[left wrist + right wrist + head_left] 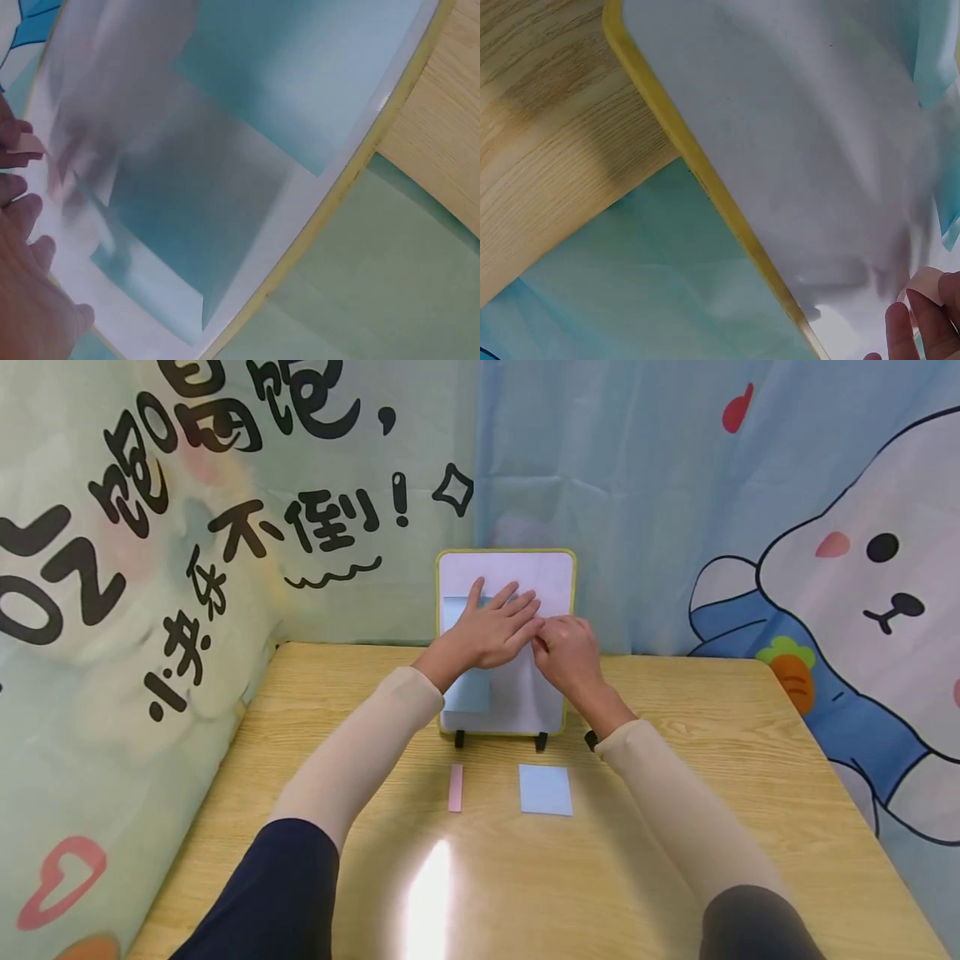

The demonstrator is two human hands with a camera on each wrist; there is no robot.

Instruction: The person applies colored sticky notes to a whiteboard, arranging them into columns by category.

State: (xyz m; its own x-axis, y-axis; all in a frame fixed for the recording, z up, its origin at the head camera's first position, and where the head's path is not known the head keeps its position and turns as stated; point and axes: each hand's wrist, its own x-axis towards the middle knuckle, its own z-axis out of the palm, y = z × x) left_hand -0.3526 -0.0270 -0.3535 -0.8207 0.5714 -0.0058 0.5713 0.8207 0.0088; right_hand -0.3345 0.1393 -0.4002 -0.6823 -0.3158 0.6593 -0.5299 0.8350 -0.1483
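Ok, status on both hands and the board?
Left hand spread; right hand pinches pinkish slip. Whiteboard stands. Head view: left hand partly hides blue notes.

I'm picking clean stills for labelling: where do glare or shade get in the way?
Head: a bright glare streak on the table, soft shadows to either side; left wrist: a dark patch, shadow or reflection, dulls the middle of the board; right wrist: the board is mostly grey shade, with one bright patch low in the picture.
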